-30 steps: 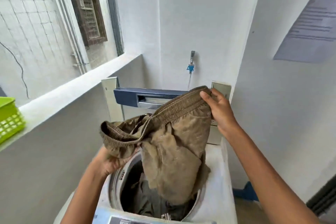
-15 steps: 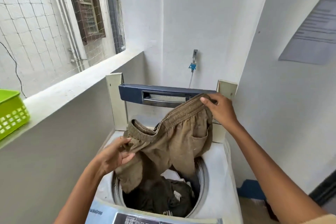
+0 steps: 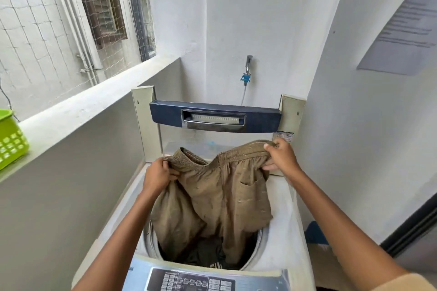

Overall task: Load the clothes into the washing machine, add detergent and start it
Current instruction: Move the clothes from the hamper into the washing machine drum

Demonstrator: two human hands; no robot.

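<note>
No legible txt. Print on control panel (image 3: 189, 279), lid sticker (image 3: 282, 136), wall notice (image 3: 406, 23): too blurred/small to read.

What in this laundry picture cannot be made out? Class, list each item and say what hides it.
Head view only.
Dark clothes in the washing machine: mostly hidden by the brown shorts.
Control panel: cut off by the bottom edge, labels too small to read.
Green basket: cut off by the left edge, contents unseen.
Wall notice: print blurred, unreadable.
</note>
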